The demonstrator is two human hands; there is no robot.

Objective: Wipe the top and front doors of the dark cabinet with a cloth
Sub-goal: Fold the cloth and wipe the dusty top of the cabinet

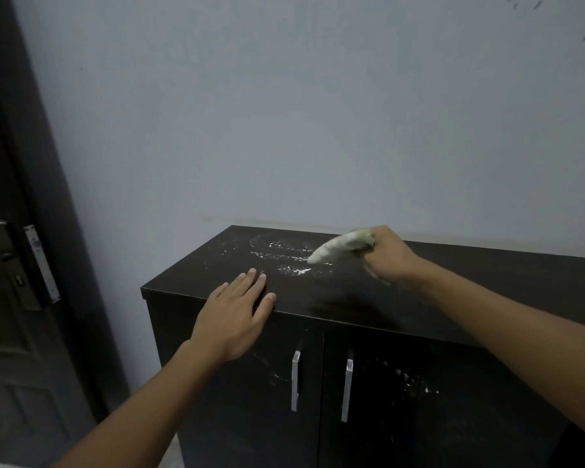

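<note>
The dark cabinet (470, 285) stands against the wall, its top streaked with white powder (284, 256) at the left half. My right hand (390, 256) grips a pale green-white cloth (338, 246) that hangs out to the left, its tip touching the powder. My left hand (237, 314) lies flat, fingers apart, on the front left edge of the top. Two front doors below carry silver handles (296, 380) (347, 390). White specks mark the right door (416, 383) and faint smears the left door.
A dark room door (11, 298) with a metal lever handle and latch plate stands at the left. A grey-blue wall (318, 113) rises right behind the cabinet. A strip of pale floor shows at the bottom left.
</note>
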